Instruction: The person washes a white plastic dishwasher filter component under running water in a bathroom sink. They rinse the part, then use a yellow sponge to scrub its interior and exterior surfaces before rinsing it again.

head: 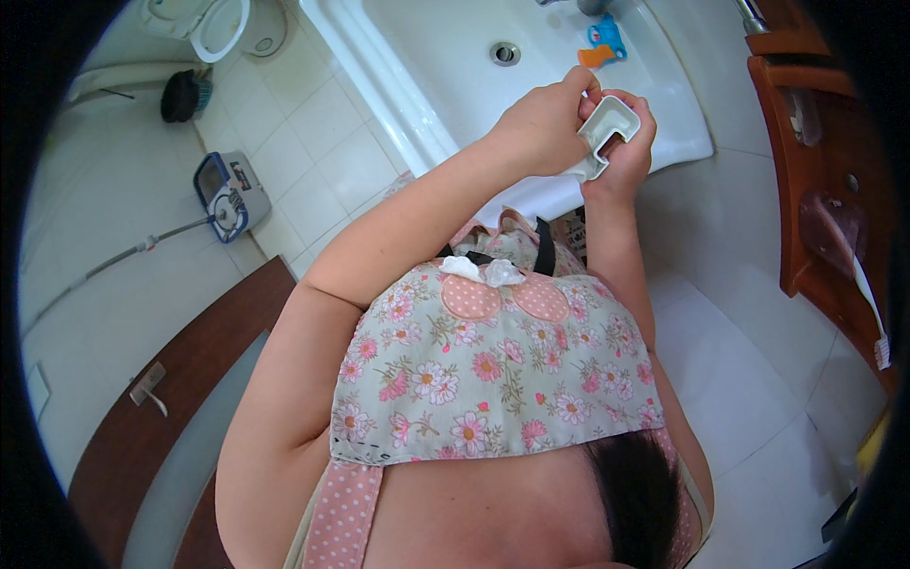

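Note:
Over the front right corner of a white ceramic washbasin, a small white plastic holder with a stepped, open-sided outline is between my two hands. My right hand cups it from the right side and underneath. The curled fingers of my left hand grip its left edge; part of the holder is hidden behind them. A blue toy-like figure with an orange part lies in the basin, just beyond my hands. The metal drain is to their upper left.
A brown wooden shelf on the right holds a white toothbrush. At the left stand a toilet, a grey-and-blue mop bucket and a dark brush-like object. A brown door with a handle is at lower left.

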